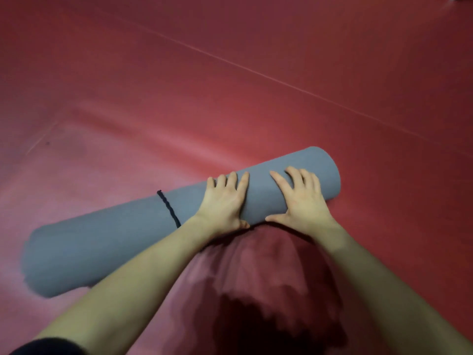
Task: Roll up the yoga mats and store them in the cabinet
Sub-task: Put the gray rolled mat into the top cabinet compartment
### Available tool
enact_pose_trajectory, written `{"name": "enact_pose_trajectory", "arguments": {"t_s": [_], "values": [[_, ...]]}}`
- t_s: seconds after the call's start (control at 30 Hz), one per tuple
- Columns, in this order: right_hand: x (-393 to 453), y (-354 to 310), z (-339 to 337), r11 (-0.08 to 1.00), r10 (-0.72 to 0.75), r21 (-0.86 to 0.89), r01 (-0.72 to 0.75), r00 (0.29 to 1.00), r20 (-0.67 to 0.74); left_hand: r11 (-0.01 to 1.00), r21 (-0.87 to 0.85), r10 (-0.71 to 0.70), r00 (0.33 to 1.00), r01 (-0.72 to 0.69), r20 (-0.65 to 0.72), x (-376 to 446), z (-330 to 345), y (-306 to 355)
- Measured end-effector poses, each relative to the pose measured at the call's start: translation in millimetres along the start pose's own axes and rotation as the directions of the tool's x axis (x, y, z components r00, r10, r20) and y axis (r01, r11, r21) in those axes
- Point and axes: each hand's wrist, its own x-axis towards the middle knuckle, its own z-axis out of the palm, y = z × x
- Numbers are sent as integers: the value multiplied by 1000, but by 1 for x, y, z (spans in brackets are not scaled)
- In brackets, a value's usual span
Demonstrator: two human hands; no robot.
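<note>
Your 2 hands lie palm-down on the rolled grey yoga mat [122, 234], which rests on the red floor [230, 98]. Its long axis runs from lower left to upper right. Left hand [224, 203] and right hand [302, 198] both press near the right end, fingers spread straight over the top, thumbs low on the near side. A dark cord [167, 207] circles the roll left of your left hand. No cabinet shows.
</note>
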Motion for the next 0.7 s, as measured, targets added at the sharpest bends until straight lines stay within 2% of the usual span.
{"name": "enact_pose_trajectory", "arguments": {"t_s": [0.1,0.17,0.3,0.4,0.57,0.7], "values": [[-28,17,5,996,81,45,-83,996,36,987,56,147,989,-148,22,10,2,28],[-36,24,6,990,114,67,-121,989,92,981,73,178,984,-180,28,15,3,36],[-23,26,-3,995,98,10,-102,973,208,988,52,144,987,-148,73,26,-1,35],[-9,16,-15,992,81,-116,-50,955,285,989,40,136,981,-142,138,31,-10,32],[12,5,-20,983,-41,-154,95,944,326,995,101,8,981,-28,192,19,-16,-9],[18,13,-26,987,-19,-147,73,940,340,994,111,-4,984,-16,180,21,-18,-10]]}}
